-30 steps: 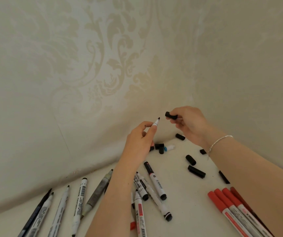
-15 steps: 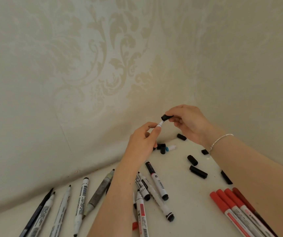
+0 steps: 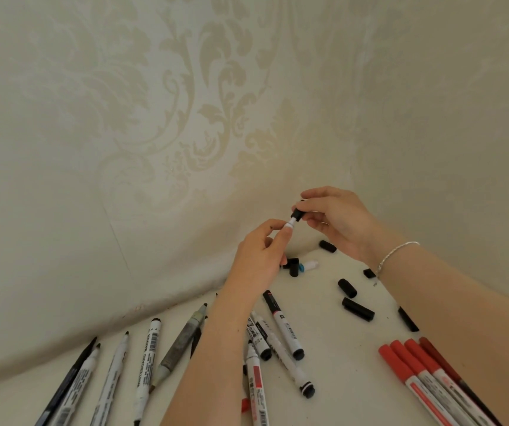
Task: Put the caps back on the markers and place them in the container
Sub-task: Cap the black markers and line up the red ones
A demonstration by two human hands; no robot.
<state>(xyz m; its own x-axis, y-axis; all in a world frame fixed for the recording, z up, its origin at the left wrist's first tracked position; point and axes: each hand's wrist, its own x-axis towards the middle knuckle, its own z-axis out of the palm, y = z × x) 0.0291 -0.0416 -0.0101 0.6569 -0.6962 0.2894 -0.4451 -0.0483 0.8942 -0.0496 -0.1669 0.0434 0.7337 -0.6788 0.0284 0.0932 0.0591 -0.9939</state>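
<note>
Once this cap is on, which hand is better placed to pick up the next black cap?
Probably the right hand: the loose black caps lie beneath it, and the left hand grips the marker being capped.

Home room: damask wallpaper point(image 3: 204, 96), cornered tabletop point(image 3: 348, 364)

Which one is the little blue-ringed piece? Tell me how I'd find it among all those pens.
Start at the corner where the two patterned walls meet the white table. Just below the left hand lies a small cluster of black caps. The blue-ringed piece lies right beside them: short, white, the only blue thing there.
</note>
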